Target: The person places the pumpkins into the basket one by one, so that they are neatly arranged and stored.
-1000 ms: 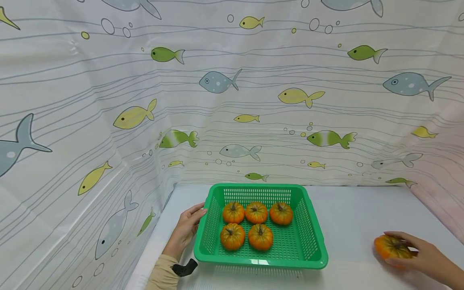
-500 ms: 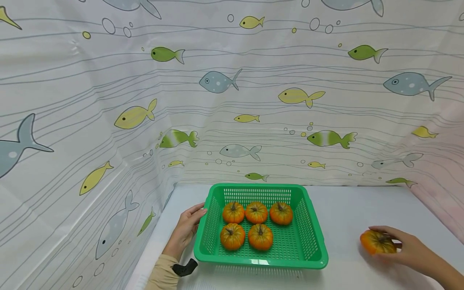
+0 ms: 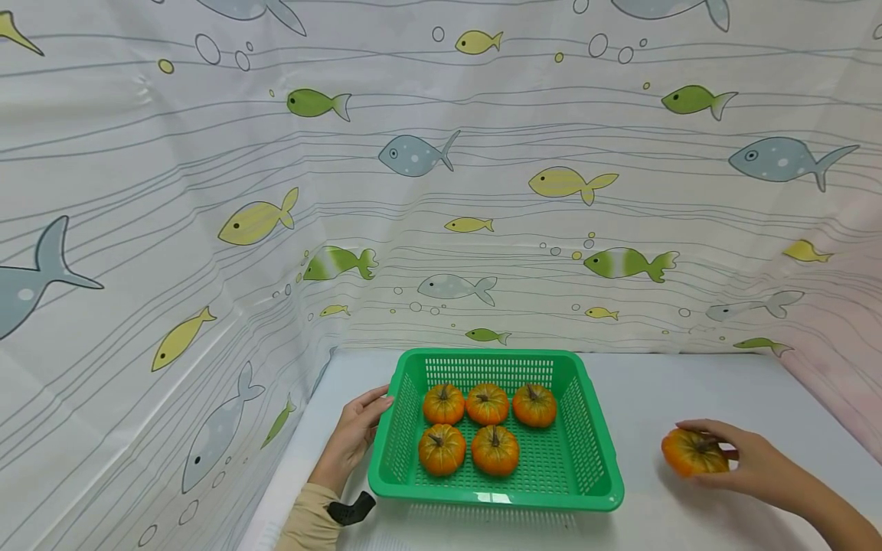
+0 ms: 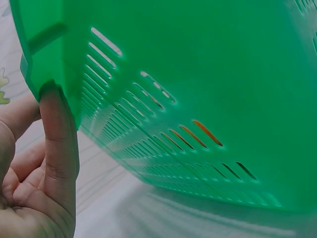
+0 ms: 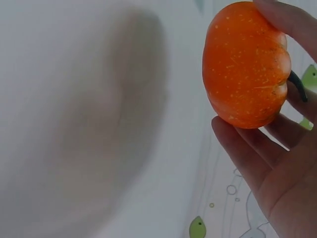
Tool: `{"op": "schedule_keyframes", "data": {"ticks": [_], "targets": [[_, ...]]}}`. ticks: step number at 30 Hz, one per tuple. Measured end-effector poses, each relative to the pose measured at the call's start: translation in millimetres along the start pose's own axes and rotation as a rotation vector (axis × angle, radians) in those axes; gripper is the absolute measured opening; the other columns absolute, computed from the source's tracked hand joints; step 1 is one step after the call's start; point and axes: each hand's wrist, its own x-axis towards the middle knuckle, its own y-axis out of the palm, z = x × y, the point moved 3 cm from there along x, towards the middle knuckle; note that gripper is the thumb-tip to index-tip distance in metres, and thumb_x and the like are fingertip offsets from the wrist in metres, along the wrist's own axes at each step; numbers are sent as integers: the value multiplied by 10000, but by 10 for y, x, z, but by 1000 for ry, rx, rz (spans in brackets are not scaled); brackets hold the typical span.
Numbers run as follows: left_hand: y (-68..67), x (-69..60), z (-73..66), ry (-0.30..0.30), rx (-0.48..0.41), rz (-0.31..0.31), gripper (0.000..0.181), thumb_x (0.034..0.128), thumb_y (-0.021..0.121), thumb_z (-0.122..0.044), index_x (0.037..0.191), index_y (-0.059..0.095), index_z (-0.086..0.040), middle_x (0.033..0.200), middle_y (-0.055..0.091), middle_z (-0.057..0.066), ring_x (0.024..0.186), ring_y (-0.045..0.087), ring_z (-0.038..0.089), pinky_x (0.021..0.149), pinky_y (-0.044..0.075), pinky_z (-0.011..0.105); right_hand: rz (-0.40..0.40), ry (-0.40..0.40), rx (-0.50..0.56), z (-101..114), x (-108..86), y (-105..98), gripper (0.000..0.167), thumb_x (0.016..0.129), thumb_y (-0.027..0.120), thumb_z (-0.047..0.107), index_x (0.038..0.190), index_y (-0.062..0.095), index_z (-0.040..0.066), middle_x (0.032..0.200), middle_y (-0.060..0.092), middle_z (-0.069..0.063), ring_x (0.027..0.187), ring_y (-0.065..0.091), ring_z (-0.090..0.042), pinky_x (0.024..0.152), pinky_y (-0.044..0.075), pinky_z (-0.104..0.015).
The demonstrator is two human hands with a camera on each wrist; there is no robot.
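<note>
My right hand (image 3: 747, 463) holds a small orange pumpkin (image 3: 692, 451) above the table, to the right of the green basket (image 3: 496, 499). In the right wrist view the pumpkin (image 5: 245, 67) sits between thumb and fingers, its dark stem turned toward the palm. At the basket's left side my left hand (image 3: 354, 432) grips the rim. The left wrist view shows its fingertips (image 4: 49, 91) at the rim's lip, partly hidden by it. Inside the basket lie several more pumpkins (image 3: 494, 451), in a back row and a front row.
The basket stands on a white table (image 3: 648, 398), its front right part bare inside. A fish-patterned curtain (image 3: 537, 291) hangs behind the table and along its left side.
My right hand has moved left with the pumpkin, closer to the basket, and slightly farther back. The left hand and the basket have stayed in place.
</note>
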Motion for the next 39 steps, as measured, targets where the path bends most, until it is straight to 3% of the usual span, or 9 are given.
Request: {"op": "schedule_keyframes", "data": {"ticks": [9, 19, 29, 39], "targets": [[-5, -5, 3, 5, -7, 18, 556, 1035, 631, -138, 1526, 430, 27, 1072, 731, -26, 884, 758, 70, 769, 645, 226, 50, -2, 11, 175, 122, -1, 670, 775, 914, 336, 1336, 640, 93, 1230, 683, 77, 968, 537, 129, 749, 579, -157], [-5, -9, 3, -11, -21, -9, 545, 1025, 639, -124, 1515, 453, 25, 1064, 743, -27, 873, 755, 72, 749, 642, 218, 52, -38, 19, 368, 251, -55, 658, 776, 914, 363, 1337, 640, 156, 1230, 696, 4, 988, 554, 110, 760, 588, -169], [-7, -22, -2, -9, -15, 1, 557, 1026, 640, -132, 1522, 441, 26, 1095, 733, -19, 900, 753, 72, 778, 644, 227, 80, -73, 37, 584, 392, -108, 674, 790, 907, 347, 1360, 623, 127, 1250, 696, -58, 1018, 539, 118, 761, 582, -170], [2, -9, -8, -9, -17, -10, 543, 1022, 643, -122, 1510, 457, 28, 1081, 738, -10, 879, 757, 76, 765, 646, 228, 95, -101, 6, 802, 539, -130, 688, 778, 907, 427, 1355, 629, 176, 1262, 695, -3, 1057, 557, 81, 787, 594, -186]]}}
